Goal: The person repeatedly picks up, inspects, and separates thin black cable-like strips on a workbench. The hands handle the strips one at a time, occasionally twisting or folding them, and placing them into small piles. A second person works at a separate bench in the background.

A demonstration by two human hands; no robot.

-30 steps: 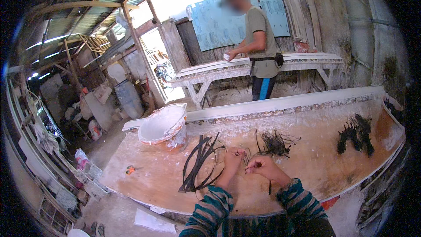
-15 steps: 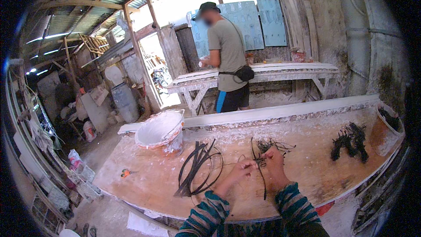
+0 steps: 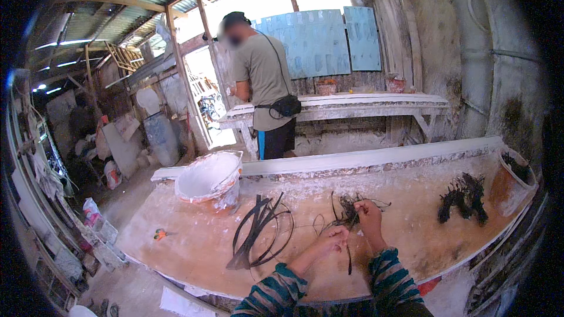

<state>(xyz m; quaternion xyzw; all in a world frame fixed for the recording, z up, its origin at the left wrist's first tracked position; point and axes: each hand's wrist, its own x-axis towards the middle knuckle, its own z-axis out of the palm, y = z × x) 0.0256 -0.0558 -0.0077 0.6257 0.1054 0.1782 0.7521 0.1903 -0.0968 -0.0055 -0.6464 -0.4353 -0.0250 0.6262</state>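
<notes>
My left hand (image 3: 332,240) is closed over the wooden tabletop, its fingertips pinched beside a long black strip (image 3: 350,263). Whatever lies between those fingertips is too thin to make out. Further from me and to the right, my right hand (image 3: 369,218) is closed too, thumb and fingers pressed together at the edge of a tangle of thin black strands (image 3: 346,206). Any strand it grips is too fine to tell. Left of my hands lies a bundle of flat black strips (image 3: 254,236), some bent into loops.
A white-crusted bucket (image 3: 230,195) stands at the table's back left, orange-handled scissors (image 3: 160,234) nearer. Black knotted clumps (image 3: 464,199) and a tipped orange pot (image 3: 511,191) are at the right. A long white strip (image 3: 352,157) edges the back. A person (image 3: 264,76) works at another bench (image 3: 364,103).
My hands have moved apart: the left has drawn back toward me, the right sits a little higher beside the tangle. The other person has shifted left along the far bench and bends forward.
</notes>
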